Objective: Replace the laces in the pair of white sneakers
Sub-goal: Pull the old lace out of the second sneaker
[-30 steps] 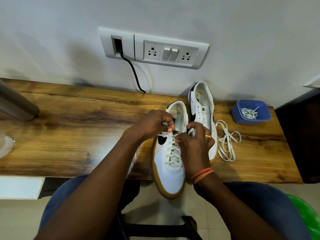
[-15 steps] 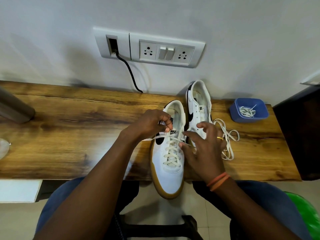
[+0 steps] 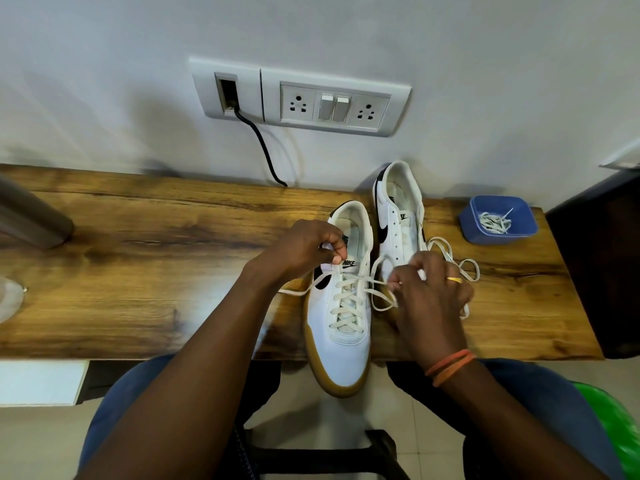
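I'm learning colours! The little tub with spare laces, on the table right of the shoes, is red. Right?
Not quite. The head view shows the tub is blue, not red. The rest holds: it has laces inside and sits on the table, right of the shoes.

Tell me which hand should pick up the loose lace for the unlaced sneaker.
Right, probably. The right hand is beside the loose lace and the unlaced sneaker. The left hand is farther off, across the laced sneaker, pinching its lace end.

wooden desk (image 3: 138, 271) | wall socket panel (image 3: 334, 107) | black cable (image 3: 263, 150) | blue tub (image 3: 498, 221)
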`<state>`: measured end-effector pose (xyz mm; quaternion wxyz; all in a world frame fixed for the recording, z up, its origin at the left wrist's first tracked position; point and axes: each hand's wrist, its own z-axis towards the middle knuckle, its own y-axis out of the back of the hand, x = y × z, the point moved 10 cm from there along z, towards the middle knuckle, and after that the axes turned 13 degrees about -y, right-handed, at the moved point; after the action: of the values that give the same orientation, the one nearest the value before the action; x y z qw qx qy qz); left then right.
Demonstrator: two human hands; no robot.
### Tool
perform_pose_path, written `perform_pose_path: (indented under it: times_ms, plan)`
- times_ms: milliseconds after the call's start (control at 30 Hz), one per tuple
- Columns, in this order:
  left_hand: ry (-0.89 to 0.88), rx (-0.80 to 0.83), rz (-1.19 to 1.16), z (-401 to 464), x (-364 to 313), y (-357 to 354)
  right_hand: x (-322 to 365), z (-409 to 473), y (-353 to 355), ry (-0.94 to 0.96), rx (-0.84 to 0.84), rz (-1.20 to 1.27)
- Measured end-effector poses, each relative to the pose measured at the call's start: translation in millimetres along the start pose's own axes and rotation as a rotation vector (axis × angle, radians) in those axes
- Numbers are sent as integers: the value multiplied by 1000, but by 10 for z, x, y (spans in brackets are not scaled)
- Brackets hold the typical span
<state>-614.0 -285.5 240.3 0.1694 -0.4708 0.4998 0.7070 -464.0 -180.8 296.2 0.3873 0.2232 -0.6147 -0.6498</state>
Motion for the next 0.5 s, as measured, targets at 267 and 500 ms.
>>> perform_pose_path:
  times_ms: [267,500]
  plan:
    - [23,-13,-14,11,40,-13,220,-22,-51,82,37,77]
    - [-10,13,6,16,43,-48,558,74,-317,173,87,-48]
